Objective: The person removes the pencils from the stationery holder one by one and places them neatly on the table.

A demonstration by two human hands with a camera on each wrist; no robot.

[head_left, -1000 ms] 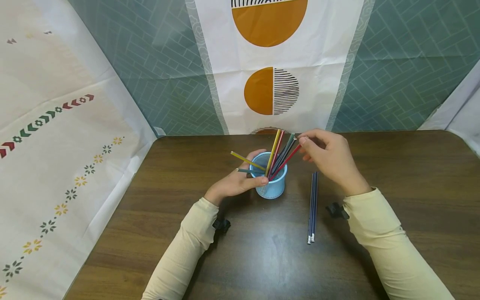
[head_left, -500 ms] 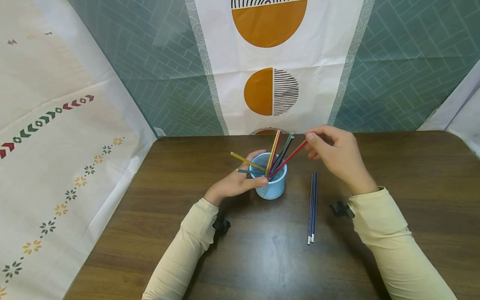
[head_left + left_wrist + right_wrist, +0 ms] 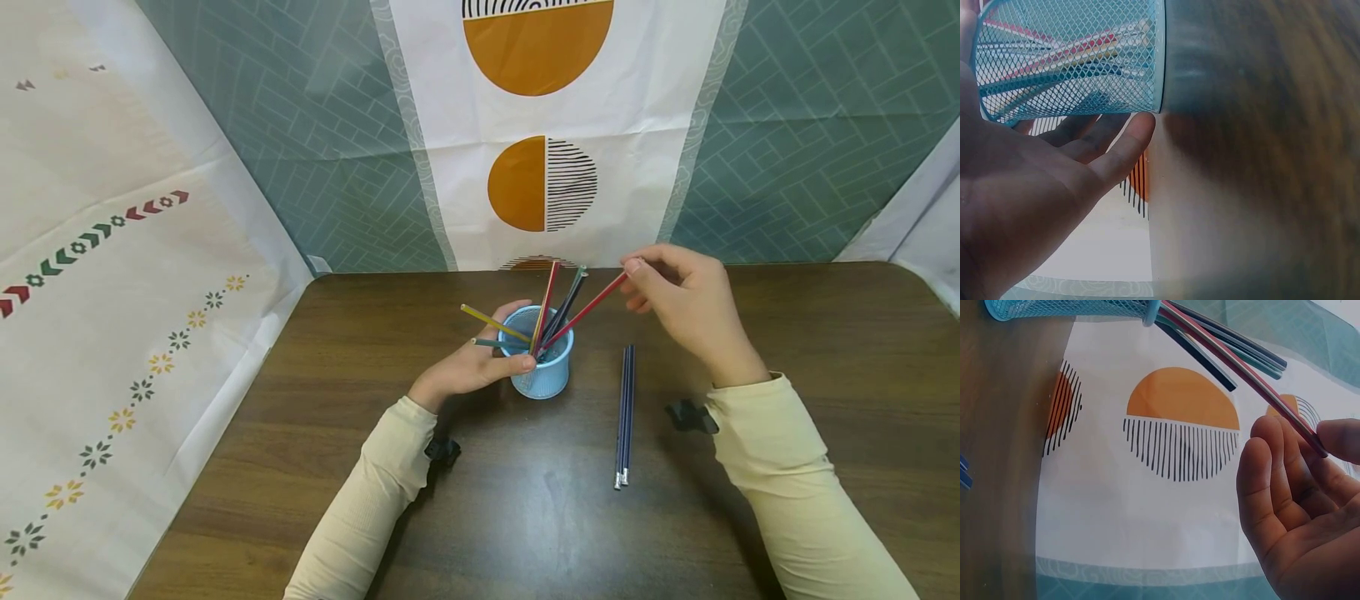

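A light blue mesh pencil cup (image 3: 542, 383) stands on the table, with my left hand (image 3: 480, 362) holding it from the left, thumb at the rim. In the left wrist view, the left fingers (image 3: 1119, 153) lie along the cup's mesh side (image 3: 1072, 62). Out to the upper right, my right hand (image 3: 686, 300) pinches the top end of a red pencil (image 3: 588, 310) between thumb and fingertip; its lower end is still inside the cup. Several other pencils lean in the cup, among them a yellow pencil (image 3: 491, 321) and a teal pencil (image 3: 497, 342) tilted left, and dark pencils (image 3: 567, 300).
Dark blue pencils (image 3: 624, 417) with silver ends lie side by side on the brown wooden table (image 3: 540, 517), right of the cup. A patterned cloth (image 3: 637, 192) hangs behind the table's far edge. Another white cloth (image 3: 150, 292) borders the left side.
My right hand has moved right and slightly away, tilting the red pencil lower and drawing it partly outward. The upright yellow pencil has shifted behind a red one. My left hand and cup stay put.
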